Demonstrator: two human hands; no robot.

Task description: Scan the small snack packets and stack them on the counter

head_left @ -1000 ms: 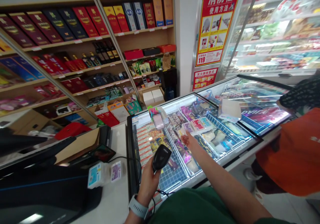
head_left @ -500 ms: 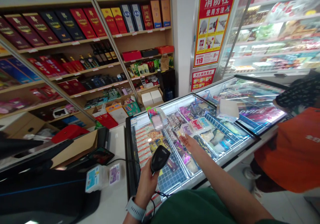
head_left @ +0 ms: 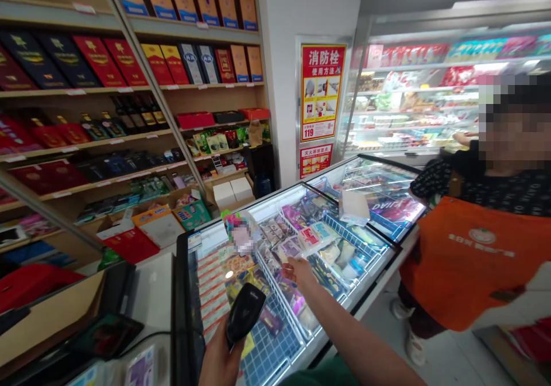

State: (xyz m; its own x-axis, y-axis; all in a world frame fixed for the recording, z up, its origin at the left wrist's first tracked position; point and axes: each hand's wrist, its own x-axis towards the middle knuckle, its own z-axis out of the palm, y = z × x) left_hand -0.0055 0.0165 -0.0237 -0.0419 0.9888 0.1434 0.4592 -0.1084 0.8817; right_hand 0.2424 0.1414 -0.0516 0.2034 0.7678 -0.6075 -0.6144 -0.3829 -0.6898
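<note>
My left hand (head_left: 220, 356) grips a black handheld barcode scanner (head_left: 245, 315), with its head tilted up over the near end of the chest freezer (head_left: 183, 294). Farther out, my right hand (head_left: 296, 271) reaches over the freezer's glass top, its fingers slightly bent and apart with nothing visible in them. Just beyond those fingertips lies a flat clear pack with a purple label (head_left: 291, 247). Beside it are a red-labelled pack (head_left: 309, 236) and a blue-labelled pack (head_left: 325, 231). Whether my fingertips touch the purple-labelled pack I cannot tell.
A person in an orange apron (head_left: 469, 259) stands at the freezer's right side. An open white carton (head_left: 353, 207) rests on the glass. More labelled packs (head_left: 140, 366) sit on the counter at lower left. Shelves of boxed bottles (head_left: 92, 58) line the left wall.
My view has swung right and up, bringing more of the person in the apron into sight. The fingers of my right hand have bent a little. The scanner stays in my left hand.
</note>
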